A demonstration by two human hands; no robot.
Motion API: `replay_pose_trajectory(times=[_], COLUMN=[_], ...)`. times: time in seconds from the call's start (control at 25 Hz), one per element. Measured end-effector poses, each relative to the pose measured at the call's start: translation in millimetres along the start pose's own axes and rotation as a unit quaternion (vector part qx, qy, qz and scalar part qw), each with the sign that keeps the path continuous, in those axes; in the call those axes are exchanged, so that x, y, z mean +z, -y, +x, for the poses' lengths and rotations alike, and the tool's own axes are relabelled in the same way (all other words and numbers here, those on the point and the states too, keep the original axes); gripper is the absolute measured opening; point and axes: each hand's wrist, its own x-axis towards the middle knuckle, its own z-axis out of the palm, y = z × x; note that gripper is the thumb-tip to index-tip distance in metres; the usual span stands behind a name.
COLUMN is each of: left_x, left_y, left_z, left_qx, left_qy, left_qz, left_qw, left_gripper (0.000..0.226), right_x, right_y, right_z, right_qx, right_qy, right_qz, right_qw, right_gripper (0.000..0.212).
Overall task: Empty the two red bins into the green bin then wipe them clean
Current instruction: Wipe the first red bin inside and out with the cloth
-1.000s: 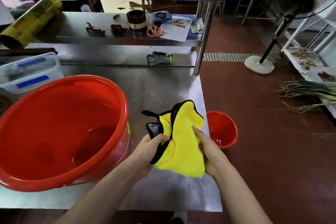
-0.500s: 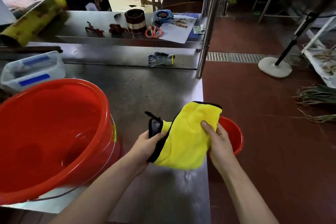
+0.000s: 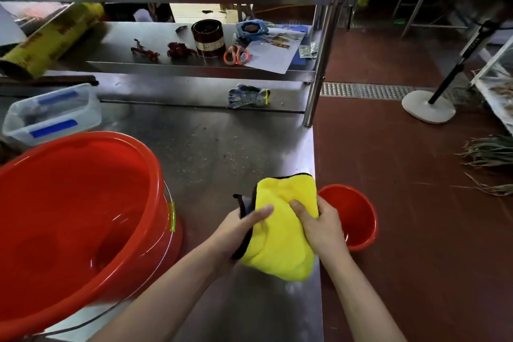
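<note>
A yellow cloth (image 3: 280, 233) with a black edge is held above the steel table (image 3: 222, 153), near its right edge. My left hand (image 3: 238, 226) grips the cloth's left side, thumb on top. My right hand (image 3: 322, 226) grips its right side. A large red bin (image 3: 69, 216) with a wire handle sits on the table at the left, its wet inside facing me. A smaller red bin (image 3: 358, 219) stands on the floor just right of the table, partly hidden behind my right hand. No green bin is in view.
A clear lidded box (image 3: 52, 116) sits behind the big bin. A work glove (image 3: 247, 96) lies at the table's back. Shelves above hold a tin (image 3: 208, 37), scissors (image 3: 236, 54) and papers. A fan stand (image 3: 429, 105) and green stalks (image 3: 491, 151) are on the floor at right.
The cloth has been folded narrower between my hands, and my hands have moved closer together. The view has shifted left and down a little.
</note>
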Motion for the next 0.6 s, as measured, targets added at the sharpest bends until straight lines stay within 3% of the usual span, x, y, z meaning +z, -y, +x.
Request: replay_pose_trajectory(times=[0.08,0.16,0.24,0.32,0.4,0.52,0.6], left_x=[-7,-10,-14,-14,-13,-13,-16], left_y=[6,4,-2,-10,-16,-25,-31], left_z=[13,22,35,46,61,87,111], left_qx=[0.021,0.016,0.006,-0.005,-0.014,-0.012,-0.007], left_qy=[-0.036,-0.076,-0.087,-0.092,-0.101,-0.113,-0.129], left_qz=[0.091,0.087,0.057,0.044,0.058,0.111,0.157], left_qw=[0.995,0.993,0.995,0.995,0.993,0.987,0.979], left_gripper=[0.064,0.066,0.057,0.037,0.028,0.028,0.04], right_x=[7,12,12,9,7,4,2], right_y=[-9,-16,-19,-17,-17,-23,-21], right_z=[4,12,19,25,39,76,102], right_qx=[0.053,0.189,0.353,0.416,0.391,0.298,0.221], right_qy=[-0.011,-0.012,0.025,0.053,0.032,-0.024,-0.033], right_qz=[-0.023,-0.024,0.065,0.204,0.245,0.16,0.105], right_qw=[0.998,0.982,0.933,0.885,0.887,0.941,0.969], right_gripper=[0.01,0.038,0.054,0.047,0.038,0.033,0.031])
